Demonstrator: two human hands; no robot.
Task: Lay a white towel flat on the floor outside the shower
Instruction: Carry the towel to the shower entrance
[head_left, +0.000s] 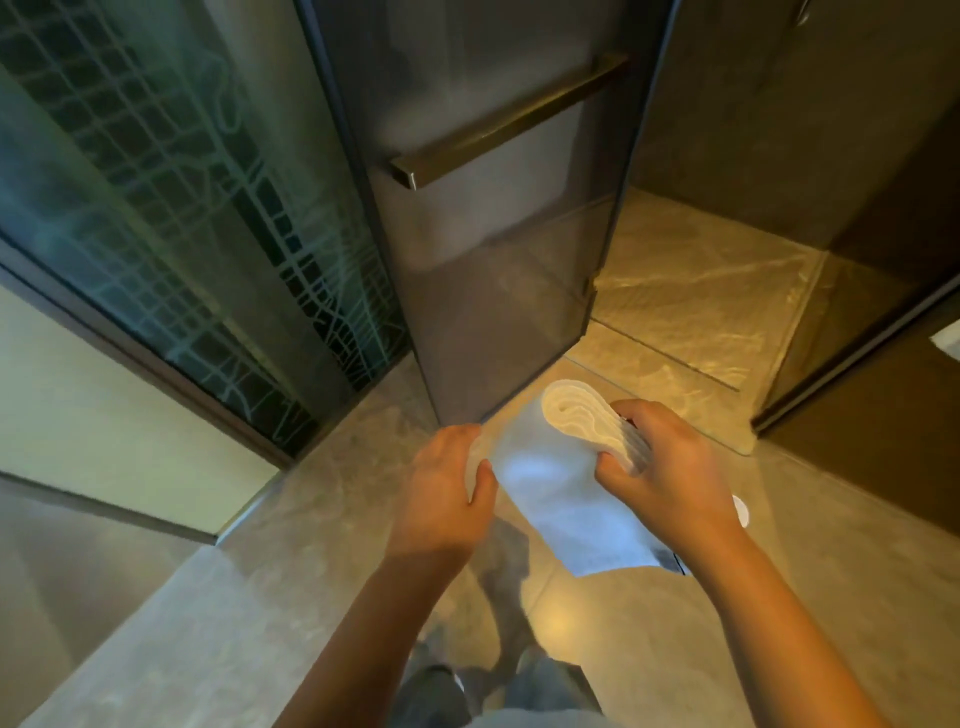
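Note:
A white towel (566, 488), still partly rolled at its far end, hangs in the air above the stone floor (322, 597) just in front of the shower's threshold. My right hand (670, 467) grips the rolled end from the right side. My left hand (447, 493) holds the towel's left edge between thumb and fingers. The loose lower corner with a small dark tag droops toward me. Both forearms reach forward from the bottom of the frame.
The tinted glass shower door (498, 249) with a metal bar handle (509, 119) stands open just beyond my hands. The shower floor (696, 306) lies right of it. A patterned glass panel (171, 197) runs along the left. My legs show at the bottom.

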